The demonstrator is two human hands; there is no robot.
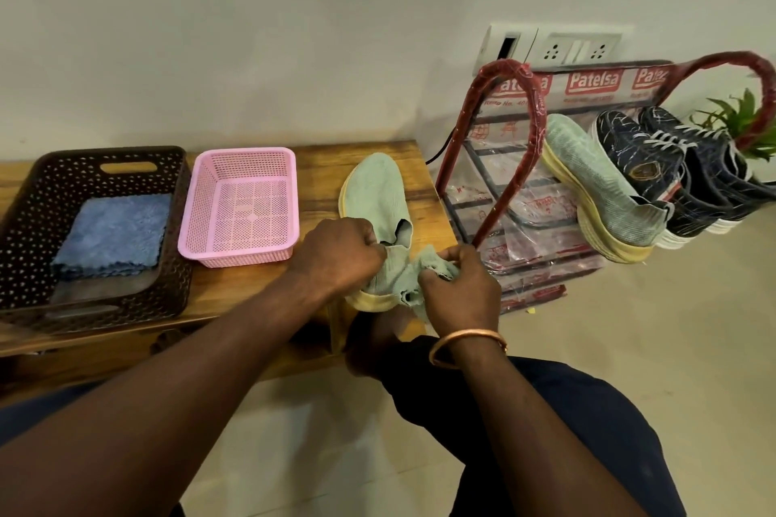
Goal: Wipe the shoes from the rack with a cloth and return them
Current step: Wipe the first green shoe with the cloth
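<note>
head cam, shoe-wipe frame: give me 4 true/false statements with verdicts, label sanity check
1. The blue cloth lies directly on the table. False: it lies in the brown basket.
2. A green shoe lies on the table. True.
3. The left hand holds nothing. False: it grips the green shoe at its opening, while the right hand pinches a green cloth.
4. The rack holds a second green shoe beside dark shoes. True.

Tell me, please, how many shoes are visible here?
4. A green shoe lies on the table, gripped by the left hand. On the rack rest a second green shoe, a dark shoe and another dark shoe. Others may be hidden.
</note>
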